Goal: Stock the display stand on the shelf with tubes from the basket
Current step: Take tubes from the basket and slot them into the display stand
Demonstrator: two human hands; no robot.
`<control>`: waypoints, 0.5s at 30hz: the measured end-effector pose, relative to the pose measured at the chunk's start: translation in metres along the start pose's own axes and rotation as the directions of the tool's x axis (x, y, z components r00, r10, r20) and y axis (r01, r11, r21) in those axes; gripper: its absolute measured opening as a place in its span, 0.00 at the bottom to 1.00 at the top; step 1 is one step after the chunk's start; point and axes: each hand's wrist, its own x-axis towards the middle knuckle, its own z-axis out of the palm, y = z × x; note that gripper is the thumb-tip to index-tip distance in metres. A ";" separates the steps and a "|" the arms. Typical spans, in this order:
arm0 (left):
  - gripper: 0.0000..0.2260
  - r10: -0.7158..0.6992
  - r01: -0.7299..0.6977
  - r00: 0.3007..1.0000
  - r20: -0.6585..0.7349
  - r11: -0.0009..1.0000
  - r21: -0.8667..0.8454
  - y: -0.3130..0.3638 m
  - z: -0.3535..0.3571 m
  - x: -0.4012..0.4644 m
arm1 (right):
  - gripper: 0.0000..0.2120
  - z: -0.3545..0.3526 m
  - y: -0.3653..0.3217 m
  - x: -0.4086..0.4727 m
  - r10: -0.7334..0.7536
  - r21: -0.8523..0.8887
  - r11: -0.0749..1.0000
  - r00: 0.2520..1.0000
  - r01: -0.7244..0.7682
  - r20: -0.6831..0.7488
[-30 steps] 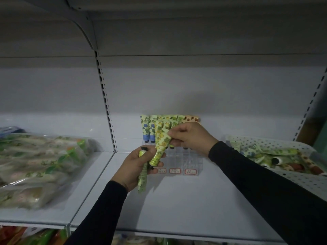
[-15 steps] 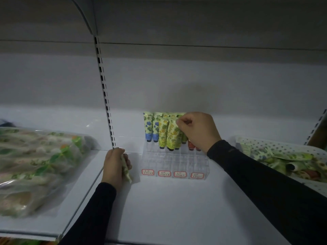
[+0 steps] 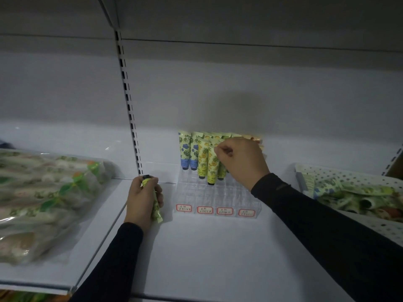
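Pinching the flat crimped top of a yellow tube [image 3: 212, 164], the right hand [image 3: 242, 162] steadies its light, soft body; cap hangs below; left hand [image 3: 142, 199] grips a spare tube [image 3: 156, 205].

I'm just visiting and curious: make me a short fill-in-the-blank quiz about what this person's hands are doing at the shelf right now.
1. The left hand grips one spare ____.
2. The right hand pinches the top of a yellow-patterned tube standing in the clear ____.
3. The white perforated basket of tubes sits to the ____ of the display stand.
4. The stand's front carries ____ red-bordered labels.

Missing words: tube; display stand; right; four
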 end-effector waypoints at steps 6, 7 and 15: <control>0.05 -0.001 0.001 1.000 0.020 1.000 0.001 0.000 0.000 0.000 | 0.11 0.005 0.002 0.000 0.019 -0.041 0.999 1.000 -0.018 0.022; 0.05 0.000 0.000 1.000 0.023 1.000 0.000 0.000 0.000 0.000 | 0.11 0.004 0.001 0.001 0.034 -0.035 0.999 0.999 -0.033 0.027; 0.05 0.003 -0.003 0.999 0.035 1.000 -0.005 0.000 0.001 0.000 | 0.14 0.003 0.002 0.006 0.110 -0.013 0.994 0.993 -0.109 0.047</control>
